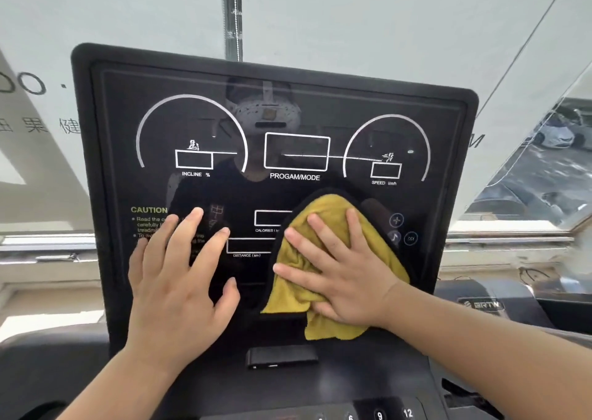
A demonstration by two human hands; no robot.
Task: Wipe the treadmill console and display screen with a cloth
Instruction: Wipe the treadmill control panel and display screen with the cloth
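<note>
Two bare hands on one black display screen. Fingers of the right hand straight and spread, palm flat, pressing one yellow cloth against the lower right of the glass; nothing pinched or curled round. Bunched and dark-edged, covering the right end of the CALORIES box and hanging past the heel of the palm toward the near edge of the screen. Likewise wide open, the left hand: five fingers splayed, flat on the lower left of the screen over part of the CAUTION text, holding nothing, just left of the cloth and apart from it.

On the glass: two white arcs, one left, one right; five outlined boxes, marked INCLINE, PROGAM/MODE, SPEED, CALORIES, DISTANCE; three round icons just right of the cloth.

Nearer, on the treadmill console: one small black block at the foot of the screen, and three number keys in view, 6, 9 and 12.

Far right, beyond a window, two pale cars.
</note>
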